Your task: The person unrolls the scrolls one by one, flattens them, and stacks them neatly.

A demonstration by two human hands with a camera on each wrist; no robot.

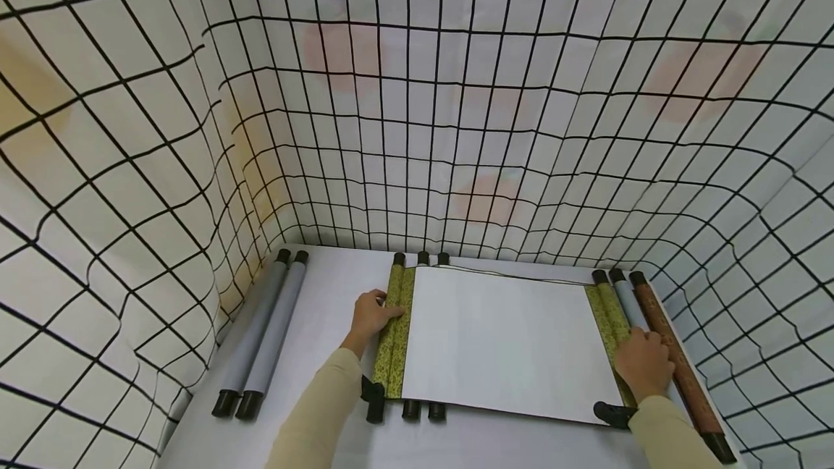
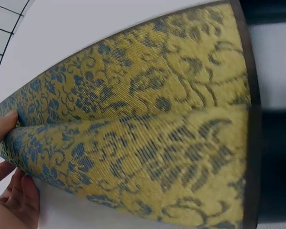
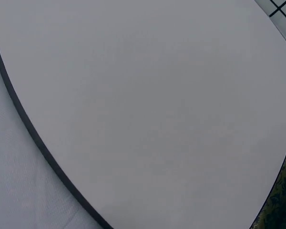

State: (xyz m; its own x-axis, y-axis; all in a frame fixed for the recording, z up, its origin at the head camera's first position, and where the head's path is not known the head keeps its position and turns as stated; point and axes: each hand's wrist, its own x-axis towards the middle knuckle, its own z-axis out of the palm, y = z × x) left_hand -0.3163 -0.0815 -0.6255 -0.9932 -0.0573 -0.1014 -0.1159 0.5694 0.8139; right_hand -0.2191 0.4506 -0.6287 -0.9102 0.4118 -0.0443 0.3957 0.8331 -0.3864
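Note:
A hanging scroll lies partly unrolled across the table, its blank white paper [image 1: 508,339] facing up between yellow-green patterned brocade ends. My left hand [image 1: 371,315] holds the rolled left end [image 1: 388,335]; in the left wrist view the thumb [image 2: 8,121] rests on the dark-flowered brocade [image 2: 133,157] and the other fingers lie along the roll's underside. At the opposite end, my right hand [image 1: 645,362] grips the rolled brocade [image 1: 609,310] with bent fingers, partly hiding it. Only white paper [image 3: 148,114], its dark border and a brocade corner appear in the right wrist view; that hand is outside it.
Two grey rolls with black ends [image 1: 274,331] lie at the left. Black ends of two more rolls [image 1: 424,409] stick out beneath the paper. Right of the scroll lie a grey roll [image 1: 628,299] and a brown roll [image 1: 677,364]. Black wire mesh [image 1: 417,107] surrounds the white table [image 1: 326,295].

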